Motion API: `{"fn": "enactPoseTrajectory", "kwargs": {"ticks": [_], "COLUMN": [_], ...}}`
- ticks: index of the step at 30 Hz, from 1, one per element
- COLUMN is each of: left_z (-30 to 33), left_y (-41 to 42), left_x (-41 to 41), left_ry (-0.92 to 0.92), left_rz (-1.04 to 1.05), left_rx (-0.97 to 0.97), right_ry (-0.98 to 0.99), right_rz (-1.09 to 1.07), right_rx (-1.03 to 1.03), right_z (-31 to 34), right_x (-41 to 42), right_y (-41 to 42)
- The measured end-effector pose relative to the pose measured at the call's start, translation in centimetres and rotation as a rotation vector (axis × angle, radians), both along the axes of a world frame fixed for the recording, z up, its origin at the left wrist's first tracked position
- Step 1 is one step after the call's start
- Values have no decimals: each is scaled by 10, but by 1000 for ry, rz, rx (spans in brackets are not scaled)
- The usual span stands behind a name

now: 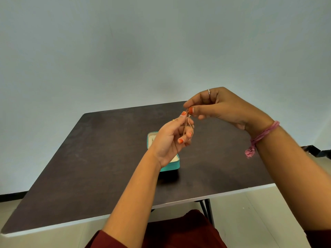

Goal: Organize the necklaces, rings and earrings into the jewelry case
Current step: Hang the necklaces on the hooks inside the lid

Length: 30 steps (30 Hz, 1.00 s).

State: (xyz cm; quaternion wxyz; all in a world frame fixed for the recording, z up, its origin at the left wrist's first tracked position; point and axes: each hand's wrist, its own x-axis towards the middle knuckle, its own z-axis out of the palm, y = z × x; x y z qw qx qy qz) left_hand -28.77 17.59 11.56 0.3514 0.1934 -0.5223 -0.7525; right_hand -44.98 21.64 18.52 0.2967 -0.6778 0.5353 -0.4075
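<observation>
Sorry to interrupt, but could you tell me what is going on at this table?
A person holds a thin necklace up with both hands: the right hand pinches its top, and the left hand holds the dangling chain. Below, an open teal jewelry case sits on the dark table. The necklace is not yet inside.

a plain pale grey-blue wall [125, 51] fills the upper half of the view, evenly lit, with a soft shadow low near the middle. in front of it stands a dark brown table [89, 158] with a light edge and thin black legs [207, 210]. the floor [259, 212] is pale tile, and a dark baseboard [12, 196] runs along the wall at the left.
</observation>
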Motion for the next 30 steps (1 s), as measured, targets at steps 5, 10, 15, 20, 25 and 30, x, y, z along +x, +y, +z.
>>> {"fn": "enactPoseTrajectory", "kwargs": {"ticks": [5,10,15,20,25,30], "left_z": [-2,-2,-6,-10,-11,-11], "left_y": [-1,-2,1,1,-2,-3], "left_x": [1,0,-1,1,4,5], "left_ry": [-56,-62,39,138,123,154], "left_rz": [32,39,-2,-84,-87,-20], "left_rx": [-56,-32,64,128,109,89], "right_ry": [-59,-204,-296,-354,-402,-623], "right_rz": [22,35,37,34,-26,-85], "right_rx": [31,90,167,202,237,314], "right_z": [-2,-3,-11,-19,-26,-48], "right_x": [0,3,3,3,0,10], "right_y": [0,0,-6,-7,-11,-7]}}
